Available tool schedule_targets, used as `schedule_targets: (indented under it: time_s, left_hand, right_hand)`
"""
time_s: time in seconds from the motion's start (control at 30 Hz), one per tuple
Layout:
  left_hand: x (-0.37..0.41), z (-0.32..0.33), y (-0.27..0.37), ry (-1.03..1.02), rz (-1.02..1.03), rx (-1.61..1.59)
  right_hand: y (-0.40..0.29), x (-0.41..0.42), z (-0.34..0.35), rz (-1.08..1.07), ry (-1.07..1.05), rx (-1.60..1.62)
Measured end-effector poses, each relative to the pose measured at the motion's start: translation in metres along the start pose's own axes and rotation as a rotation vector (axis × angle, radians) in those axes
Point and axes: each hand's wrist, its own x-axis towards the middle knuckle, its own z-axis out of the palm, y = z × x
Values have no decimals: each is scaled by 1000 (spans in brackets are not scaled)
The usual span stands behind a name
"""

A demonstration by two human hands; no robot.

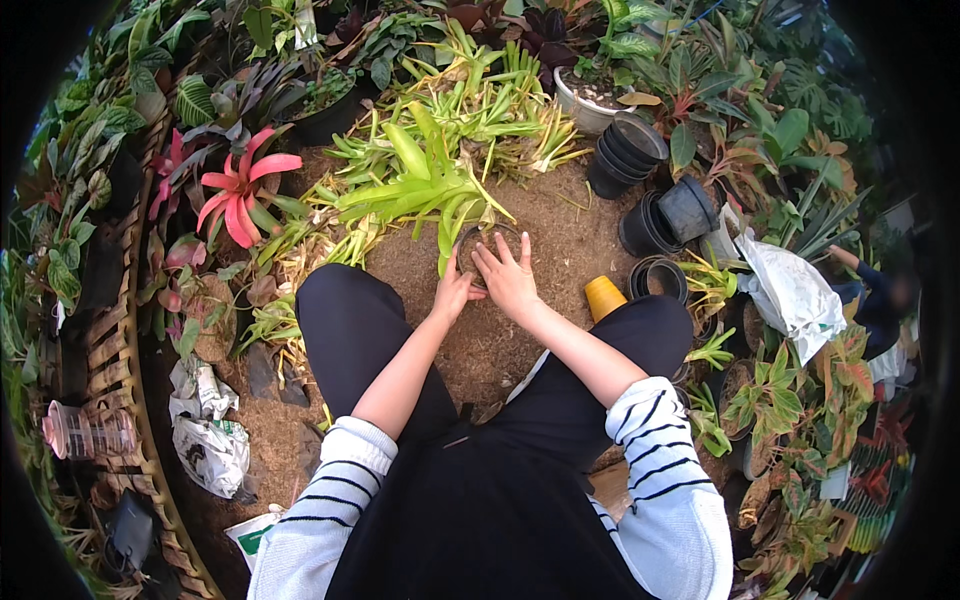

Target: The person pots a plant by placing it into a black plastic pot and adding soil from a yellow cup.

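Observation:
Between my knees stands a dark round plant pot [469,238] filled with brown growing medium. A light green bromeliad [420,191] leans over its far left side, and the base of the plant is partly hidden by leaves. My left hand [454,291] curls against the near left side of the pot, thumb toward its front. Fingers spread, my right hand [510,276] rests over the right part of the pot and covers some of the medium.
A heap of green bromeliads [487,112] lies ahead. To the right are stacked black pots [626,154], a yellow pot [604,298] and a white plastic bag [787,289]. A red bromeliad [241,187] and a crumpled bag [214,450] lie left. Another person [881,300] is far right.

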Motion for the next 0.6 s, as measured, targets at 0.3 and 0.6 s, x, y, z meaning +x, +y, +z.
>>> schedule_targets:
  time_s: [0.3,0.6]
  left_hand:
    - [-3,3,15,36,-42,-62]
    - [-4,-1,14,27,-51,-16]
  right_hand:
    - [40,10,-10,206,0,394]
    - [24,4,-20,187,-337,439]
